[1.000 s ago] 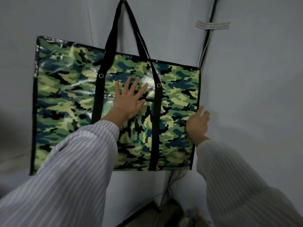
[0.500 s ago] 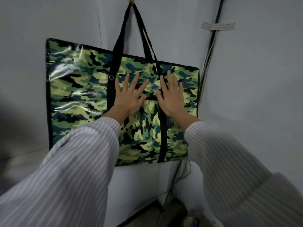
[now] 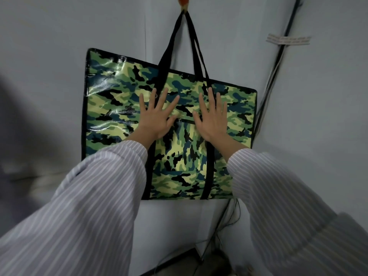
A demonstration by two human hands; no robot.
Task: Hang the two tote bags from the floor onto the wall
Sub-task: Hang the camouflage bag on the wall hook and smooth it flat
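Glossy camouflage plastic covers the tote bag [image 3: 123,108], which hangs flat against the pale grey wall [image 3: 49,56] with its top left corner sitting higher than its right, so the whole bag is tilted. Black trim runs along its edges, and light glints off the upper left part of the panel.

Lower left, a sleeve of white fabric with thin stripes [image 3: 85,206] reaches up toward the bag. At its end the left hand [image 3: 155,118] lies palm-down on the front of the bag, fingers spread wide and straight, gripping nothing; it overlaps the left vertical black strap.

Above the hands, two black handles [image 3: 171,46] rise from the bag and meet at an orange-tipped hook [image 3: 184,4] fixed high on the wall, where both are looped.

Between the hands a front pocket [image 3: 185,148] shows on the panel, its top edge level with the thumbs.

The right hand [image 3: 214,118] lies just beside the left one, also flat on the bag, fingers extended and slightly splayed, holding nothing. Its striped sleeve [image 3: 288,206] comes in from the lower right.

Past the bag's right edge, dark cables [image 3: 278,56] run down the corner of the room, with a white label [image 3: 288,39] stuck across them near the top. More loose wires [image 3: 229,222] trail below the bag toward the floor.
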